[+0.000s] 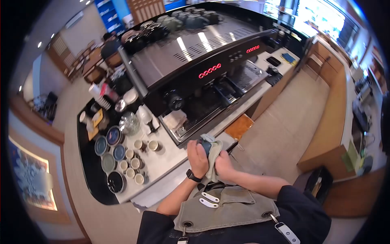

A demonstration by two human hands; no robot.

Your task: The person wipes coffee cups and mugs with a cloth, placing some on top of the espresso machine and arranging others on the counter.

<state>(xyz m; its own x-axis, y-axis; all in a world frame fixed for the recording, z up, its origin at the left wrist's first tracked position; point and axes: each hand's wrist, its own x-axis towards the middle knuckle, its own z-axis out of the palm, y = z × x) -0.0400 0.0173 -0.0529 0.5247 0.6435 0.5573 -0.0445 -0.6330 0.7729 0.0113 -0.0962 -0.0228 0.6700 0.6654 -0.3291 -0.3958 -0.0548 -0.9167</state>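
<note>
In front of the apron, my left hand (198, 159), with a black watch on its wrist, is wrapped round a dark blue-grey cup (206, 145). My right hand (224, 166) is closed on a pale green cloth (213, 159), which lies against the cup and hangs down between both hands. Part of the cup is hidden by the cloth and the fingers. Both hands are just off the front edge of the counter (162, 164), below the espresso machine (207, 73).
Small cups (135, 163) and stacked saucers (108, 162) stand on the counter at the left, beside a glass jar (129, 123). Mugs (172, 23) sit on top of the machine. An orange-brown mat (239, 126) lies right of the hands. A person (109, 45) sits in the background.
</note>
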